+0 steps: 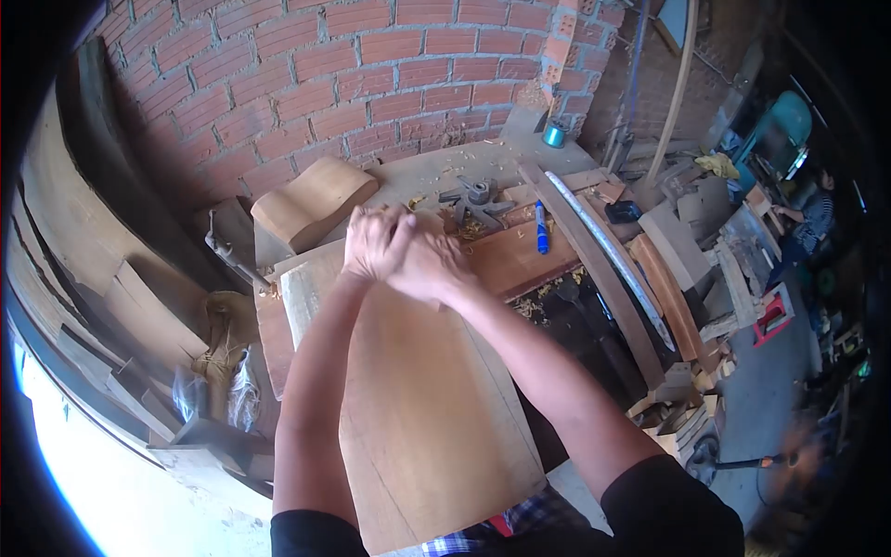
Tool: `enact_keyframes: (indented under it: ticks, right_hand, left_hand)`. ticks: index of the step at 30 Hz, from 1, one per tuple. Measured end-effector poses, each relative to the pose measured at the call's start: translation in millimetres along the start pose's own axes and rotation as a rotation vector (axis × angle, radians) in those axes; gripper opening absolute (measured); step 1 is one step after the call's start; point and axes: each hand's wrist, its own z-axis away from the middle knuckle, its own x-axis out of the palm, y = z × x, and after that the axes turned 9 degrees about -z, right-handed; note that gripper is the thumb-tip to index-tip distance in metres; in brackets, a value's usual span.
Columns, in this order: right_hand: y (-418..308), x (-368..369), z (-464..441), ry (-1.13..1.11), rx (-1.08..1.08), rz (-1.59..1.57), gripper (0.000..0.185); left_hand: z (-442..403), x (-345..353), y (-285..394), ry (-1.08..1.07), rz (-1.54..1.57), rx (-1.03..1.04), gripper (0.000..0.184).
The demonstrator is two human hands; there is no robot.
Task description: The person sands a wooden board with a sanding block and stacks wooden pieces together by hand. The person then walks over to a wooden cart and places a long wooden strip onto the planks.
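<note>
A wide, smooth wooden board (427, 408) runs from my body to the middle of the workbench, with dark pencil lines along its edges. Over its far end, my left hand (371, 239) and my right hand (429, 267) are pressed together, fingers closed and slightly blurred. Whatever they grip, if anything, is hidden beneath them. Just beyond lies a curved wooden block (316, 200). Dark metal parts (478, 197) rest among wood shavings to the right of the hands. A blue marker (542, 227) lies on a reddish plank (506, 251).
A brick wall (371, 84) stands behind the workbench (436, 172). Long wooden strips (599, 278) lie to the right, beside a pile of offcuts (687, 408). Curved boards (83, 213) lean at the left. A person (815, 218) sits at far right.
</note>
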Motion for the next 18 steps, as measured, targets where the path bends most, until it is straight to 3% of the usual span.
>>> enact_keyframes:
  ticks: [3, 4, 6, 8, 9, 10, 12, 16, 17, 18]
  right_hand:
    - [2, -12, -21, -0.005, -0.052, 0.011, 0.033]
    - [0, -15, -20, -0.067, -0.005, 0.022, 0.034]
    - [12, 2, -21, 0.059, -0.058, 0.012, 0.035]
    - [12, 2, -9, 0.033, -0.145, 0.035, 0.040]
    - [-2, -13, 14, -0.080, -0.063, 0.066, 0.041]
    - [-5, -14, 39, -0.050, -0.112, 0.049, 0.041]
    - [-10, -16, 102, -0.079, -0.184, 0.017, 0.041]
    - [-59, -25, 254, -0.291, -0.063, -0.011, 0.050]
    - [-68, -15, 292, -0.297, -0.026, -0.049, 0.054]
    - [-77, 0, 328, -0.165, -0.079, -0.013, 0.056]
  left_hand:
    - [-15, 15, -23, -0.003, -0.032, -0.040, 0.032]
    - [-11, 16, -22, 0.108, -0.173, 0.136, 0.033]
    - [-13, 6, -8, -0.023, -0.218, -0.001, 0.032]
    - [12, 15, -5, 0.156, -0.496, 0.172, 0.031]
    - [22, 4, 11, 0.067, -0.408, 0.107, 0.033]
    - [33, -5, 35, -0.005, -0.216, -0.084, 0.034]
    - [69, -33, 84, -0.069, -0.083, -0.141, 0.035]
    - [179, -96, 187, -0.041, -0.038, -0.101, 0.029]
    - [204, -119, 210, -0.101, -0.005, -0.100, 0.032]
    - [225, -146, 229, -0.188, -0.025, -0.098, 0.035]
